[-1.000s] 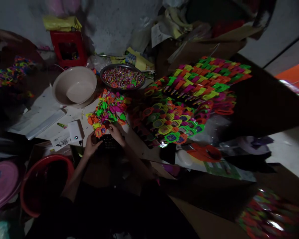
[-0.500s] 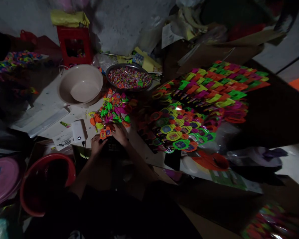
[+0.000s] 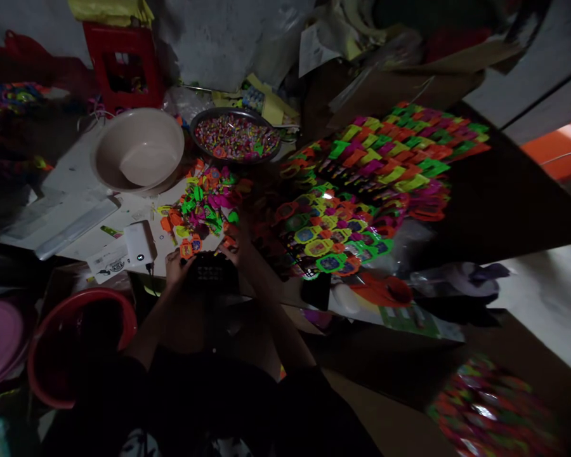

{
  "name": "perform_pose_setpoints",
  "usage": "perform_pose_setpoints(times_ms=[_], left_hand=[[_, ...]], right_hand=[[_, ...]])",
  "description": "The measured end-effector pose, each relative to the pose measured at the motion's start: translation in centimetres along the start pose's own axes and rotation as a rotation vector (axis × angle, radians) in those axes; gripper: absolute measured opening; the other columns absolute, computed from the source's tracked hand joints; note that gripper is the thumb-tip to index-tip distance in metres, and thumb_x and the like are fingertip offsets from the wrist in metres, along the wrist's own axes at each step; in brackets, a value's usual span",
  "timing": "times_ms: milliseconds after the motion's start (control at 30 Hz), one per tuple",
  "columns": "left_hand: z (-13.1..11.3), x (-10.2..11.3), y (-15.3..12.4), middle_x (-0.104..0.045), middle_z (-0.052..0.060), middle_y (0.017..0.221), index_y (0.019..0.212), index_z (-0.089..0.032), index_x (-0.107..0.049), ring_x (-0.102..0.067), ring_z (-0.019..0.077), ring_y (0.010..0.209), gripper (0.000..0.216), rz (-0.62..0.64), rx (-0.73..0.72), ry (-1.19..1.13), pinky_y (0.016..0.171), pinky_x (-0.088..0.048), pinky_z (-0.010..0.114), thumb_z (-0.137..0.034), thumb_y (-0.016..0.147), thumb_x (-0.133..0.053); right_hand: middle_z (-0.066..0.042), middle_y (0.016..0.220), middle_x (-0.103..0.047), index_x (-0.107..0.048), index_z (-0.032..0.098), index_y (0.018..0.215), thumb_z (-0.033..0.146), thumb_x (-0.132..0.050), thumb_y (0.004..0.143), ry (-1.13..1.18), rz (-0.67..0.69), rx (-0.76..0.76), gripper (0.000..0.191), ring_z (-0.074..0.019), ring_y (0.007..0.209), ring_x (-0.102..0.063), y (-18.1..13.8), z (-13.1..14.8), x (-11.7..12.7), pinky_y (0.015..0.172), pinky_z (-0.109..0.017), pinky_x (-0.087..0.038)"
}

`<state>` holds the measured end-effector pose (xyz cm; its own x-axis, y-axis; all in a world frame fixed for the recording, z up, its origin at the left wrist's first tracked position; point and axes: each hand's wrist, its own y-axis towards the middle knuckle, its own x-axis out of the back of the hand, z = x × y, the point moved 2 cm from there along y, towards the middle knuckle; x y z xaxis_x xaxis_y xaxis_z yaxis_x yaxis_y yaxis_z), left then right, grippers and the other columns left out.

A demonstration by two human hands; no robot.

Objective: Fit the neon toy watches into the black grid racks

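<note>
A dark flat black card (image 3: 210, 270) lies at the table's front edge, with pale marks in its middle. My left hand (image 3: 175, 270) is closed around its left end, thumb on top. Just above that thumb sit two orange toy watches (image 3: 190, 246) with picture faces, by the card's upper edge. At the card's upper right corner my right hand (image 3: 238, 247) pinches a small orange toy watch (image 3: 229, 241), partly hidden by the fingers. Right behind the hands spreads a loose heap of green, pink, orange and yellow toy watches (image 3: 204, 202).
Behind the heap stand a beige basin (image 3: 98, 162) and a metal bowl (image 3: 195, 136) of small colourful pieces. A white power bank (image 3: 137, 244) with a cable lies left. Rows of toy watches (image 3: 333, 238) fill the right. A red tub (image 3: 40, 349) stands lower left.
My right hand has moved away from the two orange watches to the card's right corner, with an orange watch in its fingers. The whole view has shifted slightly.
</note>
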<state>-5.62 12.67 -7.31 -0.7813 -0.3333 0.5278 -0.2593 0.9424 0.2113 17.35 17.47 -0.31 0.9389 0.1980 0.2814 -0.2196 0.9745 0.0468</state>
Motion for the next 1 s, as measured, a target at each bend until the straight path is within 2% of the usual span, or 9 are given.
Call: perform_pose_setpoints(times_ms=[100, 167, 233, 333, 500, 600, 733, 833, 1000], left_hand=[[0.1, -0.1, 0.1, -0.071, 0.010, 0.088, 0.085, -0.020, -0.073, -0.063, 0.0295, 0.095, 0.023, 0.012, 0.005, 0.022, 0.098, -0.041, 0.046, -0.040, 0.076, -0.077], [0.2, -0.1, 0.1, -0.070, 0.010, 0.085, 0.083, -0.020, -0.073, -0.062, 0.0289, 0.093, 0.025, 0.013, 0.007, 0.007, 0.097, -0.041, 0.045, -0.044, 0.076, -0.076], [0.3, -0.1, 0.0, -0.070, 0.009, 0.083, 0.083, -0.021, -0.073, -0.061, 0.0286, 0.092, 0.028, 0.003, 0.005, -0.026, 0.097, -0.040, 0.045, -0.048, 0.075, -0.075], [0.4, -0.1, -0.1, -0.070, 0.010, 0.085, 0.085, -0.022, -0.073, -0.060, 0.0288, 0.093, 0.030, 0.002, 0.009, -0.044, 0.098, -0.039, 0.046, -0.050, 0.076, -0.073], [0.3, -0.3, -0.2, -0.068, 0.010, 0.085, 0.084, -0.021, -0.072, -0.060, 0.0301, 0.097, 0.025, 0.013, 0.037, -0.032, 0.100, -0.038, 0.046, -0.044, 0.075, -0.075], [0.4, -0.3, -0.2, -0.068, 0.010, 0.085, 0.085, -0.020, -0.072, -0.060, 0.0297, 0.096, 0.023, 0.008, 0.031, -0.033, 0.099, -0.039, 0.046, -0.042, 0.076, -0.074], [0.6, -0.2, -0.3, -0.070, 0.010, 0.087, 0.086, -0.020, -0.072, -0.060, 0.0288, 0.096, 0.024, 0.030, 0.026, -0.034, 0.096, -0.042, 0.045, -0.043, 0.078, -0.071], [0.6, -0.1, -0.2, -0.070, 0.010, 0.088, 0.085, -0.020, -0.073, -0.060, 0.0289, 0.096, 0.024, 0.035, 0.031, -0.021, 0.097, -0.042, 0.044, -0.043, 0.077, -0.072], [0.4, -0.1, -0.2, -0.069, 0.009, 0.083, 0.086, -0.021, -0.073, -0.061, 0.0280, 0.093, 0.025, 0.042, 0.011, -0.042, 0.097, -0.041, 0.044, -0.045, 0.079, -0.071]], right_hand=[[-0.013, 0.120, -0.066, -0.054, 0.019, 0.127, 0.042, -0.077, 0.072, -0.036, -0.085, -0.010, 0.064, -0.0273, 0.102, -0.066, -0.3, -0.9, -0.9, 0.088, -0.039, -0.056], [-0.010, 0.104, -0.072, -0.055, 0.017, 0.126, 0.040, -0.076, 0.071, -0.028, -0.043, -0.049, 0.063, -0.0259, 0.092, -0.069, -0.4, -1.7, -1.5, 0.085, -0.039, -0.056], [-0.007, 0.090, -0.073, -0.060, 0.015, 0.120, 0.043, -0.073, 0.073, 0.008, 0.028, -0.071, 0.056, -0.0246, 0.085, -0.070, -0.6, -2.3, -2.0, 0.082, -0.038, -0.057], [-0.006, 0.086, -0.073, -0.064, 0.016, 0.109, 0.052, -0.069, 0.073, 0.108, 0.089, -0.087, 0.051, -0.0222, 0.079, -0.070, -0.7, -2.5, -2.7, 0.072, -0.035, -0.059], [-0.005, 0.073, -0.069, -0.063, 0.017, 0.085, 0.062, -0.071, 0.067, 0.195, 0.019, -0.168, 0.050, -0.0189, 0.064, -0.068, -0.7, -2.2, -4.5, 0.055, -0.029, -0.056], [-0.003, 0.072, -0.070, -0.063, 0.018, 0.082, 0.064, -0.074, 0.062, 0.247, 0.026, -0.195, 0.052, -0.0193, 0.064, -0.068, -0.7, -2.2, -6.4, 0.060, -0.031, -0.058], [-0.006, 0.086, -0.075, -0.068, 0.017, 0.081, 0.057, -0.074, 0.067, 0.236, 0.095, -0.165, 0.042, -0.0235, 0.083, -0.071, -1.3, -2.2, -7.8, 0.081, -0.038, -0.059], [-0.008, 0.096, -0.076, -0.072, 0.017, 0.082, 0.046, -0.071, 0.074, 0.125, 0.135, -0.091, 0.030, -0.0264, 0.098, -0.069, -1.6, -2.0, -7.5, 0.094, -0.041, -0.053], [-0.008, 0.101, -0.075, -0.073, 0.018, 0.087, 0.031, -0.068, 0.078, 0.014, 0.196, -0.020, 0.017, -0.0255, 0.101, -0.068, -1.3, -1.8, -6.6, 0.097, -0.040, -0.050]])
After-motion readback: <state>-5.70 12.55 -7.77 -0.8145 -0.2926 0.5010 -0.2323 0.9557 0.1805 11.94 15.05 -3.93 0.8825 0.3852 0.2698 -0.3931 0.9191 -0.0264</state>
